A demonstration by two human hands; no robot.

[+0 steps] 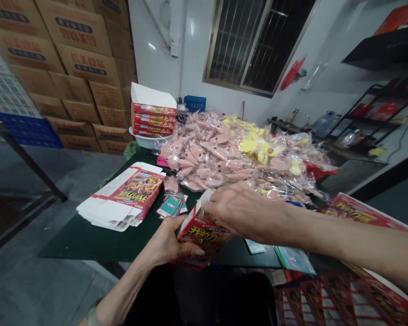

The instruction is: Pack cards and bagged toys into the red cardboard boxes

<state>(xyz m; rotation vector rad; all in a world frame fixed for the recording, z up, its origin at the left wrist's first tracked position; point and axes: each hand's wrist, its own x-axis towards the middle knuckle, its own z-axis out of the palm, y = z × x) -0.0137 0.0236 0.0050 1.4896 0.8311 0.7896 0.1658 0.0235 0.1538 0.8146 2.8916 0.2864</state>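
Note:
My left hand is closed around a red printed carton, thumb across its front face and the carton tilted upright over the table's front edge. At the carton's upper end, my right hand has its fingers curled down beside a white flap. The fingertips are partly hidden, and anything they hold cannot be made out. Just behind the carton lie small teal cards. To the left is a stack of flattened red-and-white cartons. Under my right forearm are pale cards and a greenish packet.
A large heap of bagged pink toys, with some yellow toys, covers the back of the green table. Folded red boxes stand in a white basin. More red cartons lie right. Brown shipping boxes line the wall.

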